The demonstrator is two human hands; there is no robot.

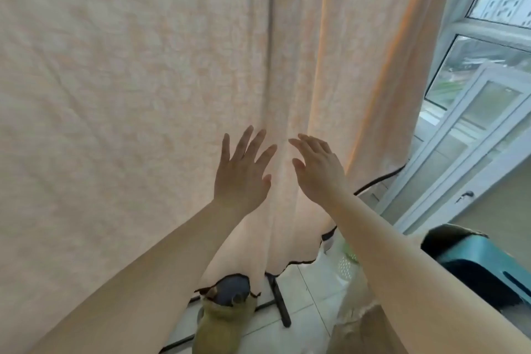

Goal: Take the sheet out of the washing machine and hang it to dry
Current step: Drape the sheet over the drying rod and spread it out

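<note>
The peach sheet (143, 95) hangs spread wide. Left hand (241, 172) and right hand (319, 169), fingers splayed and holding nothing, hover side by side against its central fold.

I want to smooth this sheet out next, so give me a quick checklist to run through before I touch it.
1. Sheet hung up: ok, it drapes down in front of you.
2. Left hand free: ok, open, fingers spread, holding nothing.
3. Right hand free: ok, open.
4. Fabric flat: not ok, vertical folds run just above the hands.
5. Dark-trimmed hem off the tiled floor: ok where visible; the left part cannot tell.
6. Fixing at the top: cannot tell, out of frame.
</note>
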